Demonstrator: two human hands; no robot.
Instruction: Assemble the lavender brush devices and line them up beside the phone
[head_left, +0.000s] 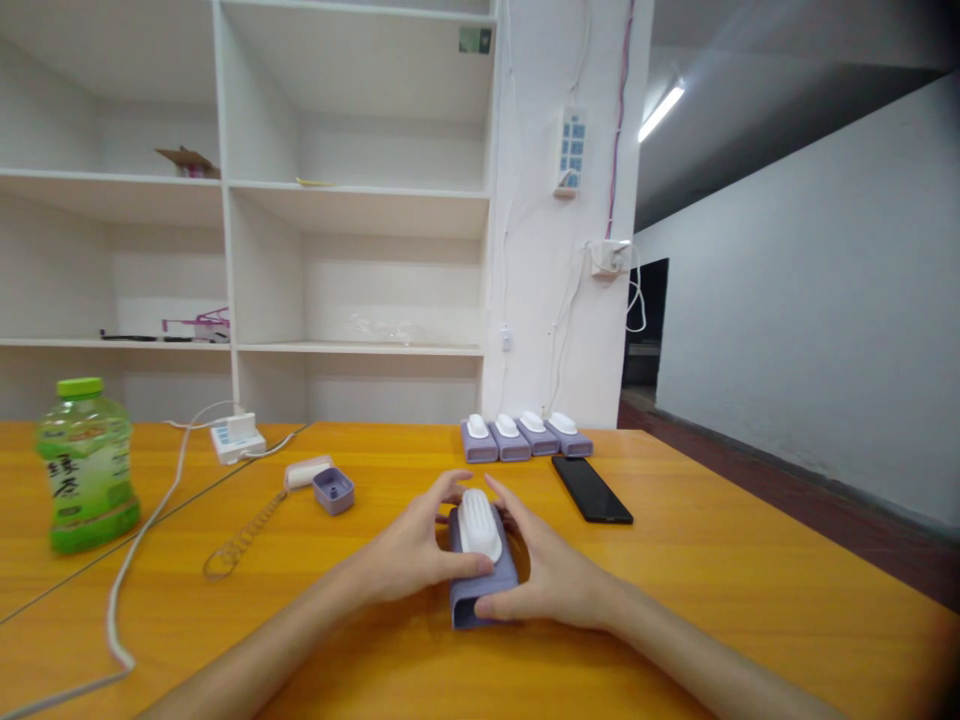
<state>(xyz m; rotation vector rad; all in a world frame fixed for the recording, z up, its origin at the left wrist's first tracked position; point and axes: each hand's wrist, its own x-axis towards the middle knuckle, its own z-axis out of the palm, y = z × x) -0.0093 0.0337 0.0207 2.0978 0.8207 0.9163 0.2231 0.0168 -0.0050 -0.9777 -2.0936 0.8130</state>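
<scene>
In front of me on the table lies a purple plastic case [487,582] with a hollow near end and a white ridged piece [478,525] on its top. My left hand [422,540] curls round the left side, its thumb pressed by the near end of the white piece. From the right, my right hand [551,565] grips the same case, with its thumb at the hollow end and its fingers along the far right side. The undersides of the fingers are partly hidden.
Similar purple cases with white tops [514,445] stand in a row at the back. A black phone [592,490] lies to the right. Leftward are a small purple cup [334,491], a coiled cord [244,540], a power strip [238,438], a white cable [114,600] and a green bottle [88,470].
</scene>
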